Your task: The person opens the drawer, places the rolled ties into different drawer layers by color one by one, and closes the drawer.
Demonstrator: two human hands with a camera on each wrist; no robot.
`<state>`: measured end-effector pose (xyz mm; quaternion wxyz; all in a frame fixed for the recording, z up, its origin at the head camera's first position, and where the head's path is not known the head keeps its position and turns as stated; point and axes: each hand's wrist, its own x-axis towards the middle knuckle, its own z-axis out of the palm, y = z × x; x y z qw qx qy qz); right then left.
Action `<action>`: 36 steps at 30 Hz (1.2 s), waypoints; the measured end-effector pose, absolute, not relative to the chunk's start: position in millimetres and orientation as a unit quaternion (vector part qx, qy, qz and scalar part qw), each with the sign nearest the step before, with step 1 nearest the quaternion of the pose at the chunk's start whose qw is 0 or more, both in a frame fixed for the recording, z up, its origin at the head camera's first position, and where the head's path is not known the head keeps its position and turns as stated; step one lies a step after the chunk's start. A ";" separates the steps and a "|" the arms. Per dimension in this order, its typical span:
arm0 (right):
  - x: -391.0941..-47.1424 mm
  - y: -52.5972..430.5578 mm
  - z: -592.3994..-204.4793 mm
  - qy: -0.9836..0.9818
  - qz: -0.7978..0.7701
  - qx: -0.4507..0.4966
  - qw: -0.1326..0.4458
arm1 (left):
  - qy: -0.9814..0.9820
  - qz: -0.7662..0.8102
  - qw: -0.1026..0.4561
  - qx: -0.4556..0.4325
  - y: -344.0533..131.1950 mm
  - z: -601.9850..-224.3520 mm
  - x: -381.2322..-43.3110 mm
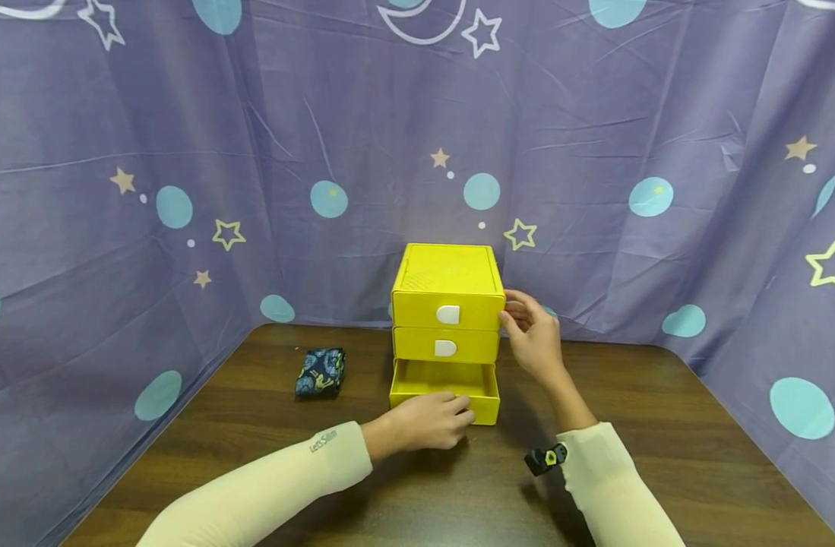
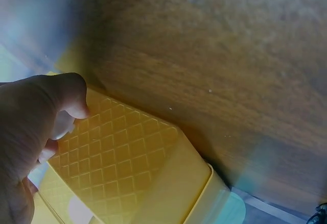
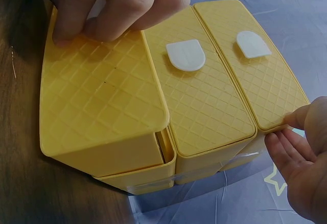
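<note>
A yellow three-drawer cabinet [image 1: 451,267] stands on the table with its bottom drawer [image 1: 485,411] pulled out and its two upper drawers closed. My left hand [image 1: 420,422] grips the white handle [image 2: 62,125] of that bottom drawer, thumb on one side and fingers on the other; the fingers cover most of the handle. The inside of the drawer shows bare yellow walls in the head view. At the cabinet's upper right edge, my right hand [image 1: 536,342] holds the corner, with the thumb at the front of the top drawer [image 3: 271,89] and the fingers against the side.
A folded dark cloth [image 1: 320,372] with a blue and yellow-green print lies left of the cabinet on the brown wooden table [image 1: 663,441]. Behind the table hangs a purple curtain [image 1: 567,251] with stars and dots. A small black device [image 1: 545,460] sits at the right wrist.
</note>
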<state>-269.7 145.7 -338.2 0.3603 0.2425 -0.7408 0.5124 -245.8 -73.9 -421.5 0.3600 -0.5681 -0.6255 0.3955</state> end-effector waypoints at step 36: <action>-269.2 145.6 -337.5 -0.737 0.511 0.246 0.368 | -0.613 0.380 0.362 -0.590 -75.0 -421.2 -226.5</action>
